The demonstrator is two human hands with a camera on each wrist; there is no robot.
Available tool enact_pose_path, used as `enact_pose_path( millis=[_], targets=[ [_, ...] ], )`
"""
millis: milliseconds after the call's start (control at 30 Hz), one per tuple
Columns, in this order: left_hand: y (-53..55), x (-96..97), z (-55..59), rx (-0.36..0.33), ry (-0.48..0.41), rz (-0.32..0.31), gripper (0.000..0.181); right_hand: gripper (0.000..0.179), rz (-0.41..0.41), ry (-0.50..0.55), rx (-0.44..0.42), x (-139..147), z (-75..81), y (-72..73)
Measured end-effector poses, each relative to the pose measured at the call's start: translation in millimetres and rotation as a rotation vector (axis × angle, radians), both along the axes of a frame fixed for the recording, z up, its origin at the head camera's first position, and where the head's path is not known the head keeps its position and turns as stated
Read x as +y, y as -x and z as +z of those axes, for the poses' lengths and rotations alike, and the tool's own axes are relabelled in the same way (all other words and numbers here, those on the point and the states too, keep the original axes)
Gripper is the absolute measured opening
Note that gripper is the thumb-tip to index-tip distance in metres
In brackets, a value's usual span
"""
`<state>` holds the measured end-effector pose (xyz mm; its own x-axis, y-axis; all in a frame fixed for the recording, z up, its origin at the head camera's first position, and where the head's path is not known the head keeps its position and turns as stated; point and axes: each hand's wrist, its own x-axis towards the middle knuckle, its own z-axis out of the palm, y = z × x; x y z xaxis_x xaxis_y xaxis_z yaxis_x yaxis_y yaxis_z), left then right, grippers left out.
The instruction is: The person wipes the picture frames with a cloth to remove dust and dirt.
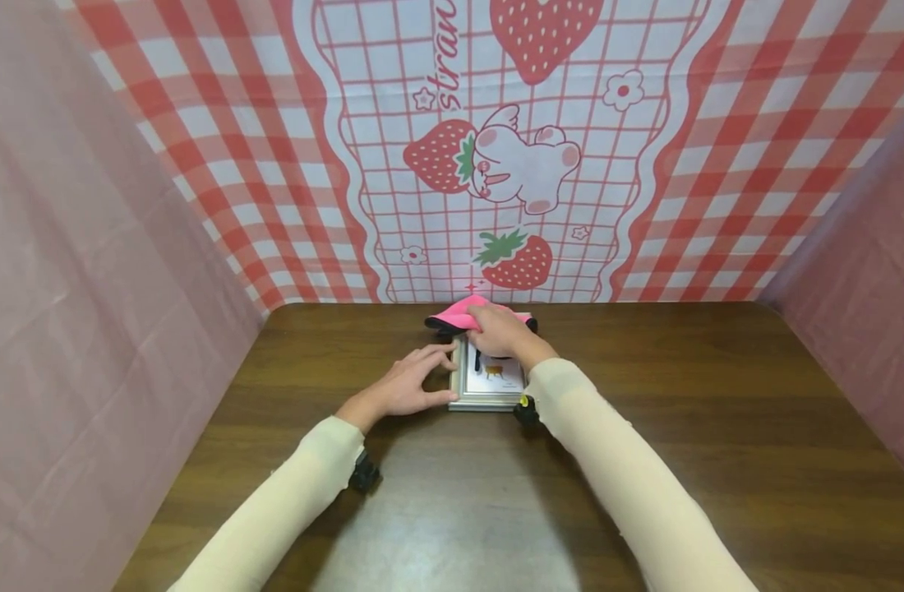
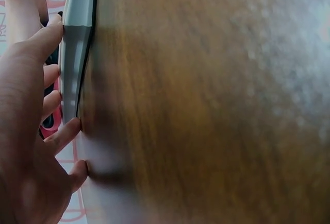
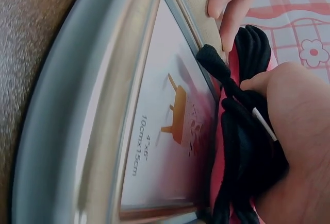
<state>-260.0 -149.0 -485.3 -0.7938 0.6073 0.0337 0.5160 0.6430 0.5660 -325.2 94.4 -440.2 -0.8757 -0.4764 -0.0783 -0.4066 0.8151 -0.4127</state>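
A silver picture frame (image 1: pixel 489 400) lies flat on the table. Its insert (image 3: pixel 162 157) bears an orange chair-like drawing and the print "10cmx15cm". My left hand (image 1: pixel 403 386) steadies the frame's left side; in the left wrist view its thumb (image 2: pixel 49 36) touches the frame near a corner and the other fingers spread along the side. With my right hand (image 1: pixel 502 330) I grip a bunched pink cloth (image 1: pixel 459 316) with black edging over the far part of the frame. A black edging loop (image 3: pixel 214 62) dangles onto the insert. The palm hides part of the cloth.
The brown wooden table (image 1: pixel 718 427) ends at a strawberry-patterned backdrop (image 1: pixel 518 164) just behind the cloth. Pale pink curtains (image 1: pixel 89 288) hang at both sides. A small black device (image 1: pixel 363 473) is strapped at each wrist.
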Motion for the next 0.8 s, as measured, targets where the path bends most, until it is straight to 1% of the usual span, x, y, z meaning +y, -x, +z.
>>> enact_pose_path(
  millis=[167,233,300,367,400,433,467,533,567,600,633,667,700,733,800],
  targets=[
    [14.8,-4.7,-24.7,0.027,-0.026,-0.008,0.065,0.057,-0.007,0.019,-0.014,6.8,1.8,-1.6],
    [18.2,-5.6,-30.2,0.057,-0.015,-0.018,0.067,0.058,-0.014,0.016,-0.012,10.8,1.5,-1.9],
    [16.5,-5.0,-28.0,0.063,-0.015,-0.022,0.065,0.058,-0.024,0.017,-0.019,15.4,-0.3,-0.7],
    [11.8,-3.1,-20.0,0.052,-0.010,-0.023,0.063,0.060,-0.025,0.010,-0.019,20.9,-2.0,1.3],
    [10.1,-3.3,-19.1,0.067,-0.003,-0.025,0.063,0.061,-0.024,0.010,-0.022,23.8,-3.6,3.0],
    [5.5,-2.1,-12.1,0.050,-0.009,-0.023,0.061,0.063,-0.023,0.013,-0.024,26.9,-5.6,5.6],
    [1.9,-0.6,-6.4,0.041,-0.003,-0.019,0.060,0.063,-0.015,0.014,0.001,32.0,-12.8,11.6],
    [-3.3,1.3,1.3,0.031,0.007,-0.014,0.057,0.063,-0.008,0.019,0.023,40.2,-19.1,17.5],
    [-4.9,2.0,3.4,0.027,0.009,-0.011,0.057,0.063,-0.009,0.022,0.026,44.0,-22.0,20.7],
    [-6.0,2.2,4.7,0.027,0.010,-0.009,0.056,0.062,-0.009,0.033,0.047,48.3,-25.7,22.8],
    [-6.0,2.5,4.9,0.026,0.007,-0.008,0.056,0.062,-0.007,0.030,0.075,53.8,-32.7,27.6],
    [-6.3,2.8,5.1,0.033,0.008,-0.006,0.056,0.061,-0.015,0.034,0.073,57.1,-33.2,27.7],
    [-6.2,2.7,4.9,0.040,0.009,-0.006,0.056,0.063,-0.030,0.047,0.046,58.5,-28.0,23.7],
    [-4.3,1.5,0.2,0.063,0.007,-0.010,0.057,0.064,-0.043,0.057,0.036,61.3,-26.4,22.0],
    [-4.1,1.7,0.2,0.067,0.004,-0.010,0.057,0.066,-0.074,0.080,0.027,66.6,-21.7,16.1]
  ],
)
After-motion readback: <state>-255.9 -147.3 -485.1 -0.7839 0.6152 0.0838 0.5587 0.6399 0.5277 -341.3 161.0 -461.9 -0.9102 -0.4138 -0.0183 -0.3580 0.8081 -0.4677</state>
